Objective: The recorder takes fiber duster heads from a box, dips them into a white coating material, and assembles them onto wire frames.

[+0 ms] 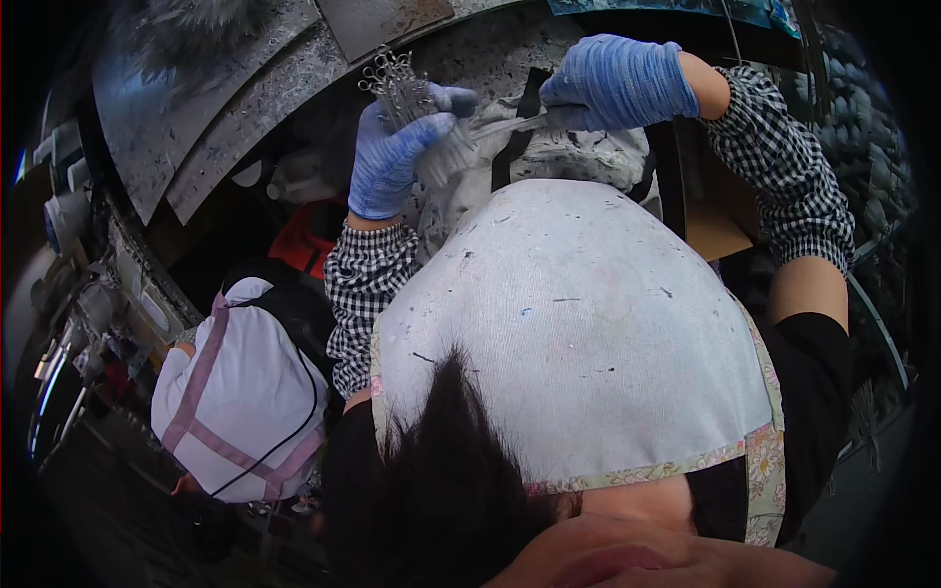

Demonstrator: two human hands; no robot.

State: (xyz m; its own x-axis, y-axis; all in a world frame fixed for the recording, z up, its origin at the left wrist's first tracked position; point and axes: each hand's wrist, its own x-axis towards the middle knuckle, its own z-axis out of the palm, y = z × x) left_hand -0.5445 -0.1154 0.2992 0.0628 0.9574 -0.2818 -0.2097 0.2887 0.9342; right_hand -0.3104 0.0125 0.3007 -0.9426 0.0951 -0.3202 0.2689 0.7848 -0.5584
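My left hand (384, 165), in a blue knit glove, is closed around a bundle of thin wire brushes (394, 86). Their small looped wire ends stick up above the fingers, and pale, blurry bristles hang below the thumb. To the right, my right hand (618, 83), gloved the same way, has its fingers curled together. A slender whitish length (515, 125), perhaps one more brush, runs from those fingertips toward the bundle. Its far end blurs into the bristles. Both hands are above my lap, where speckled white cloth (578, 162) and a dark strap lie.
A stained metal worktop (284, 93) curves along the far side, with a grey bristly heap (191, 39) at far left. Several grey brush-like bundles (853, 147) stand at the right. Another person in a white garment (260, 377) is at lower left, near a red object (302, 240).
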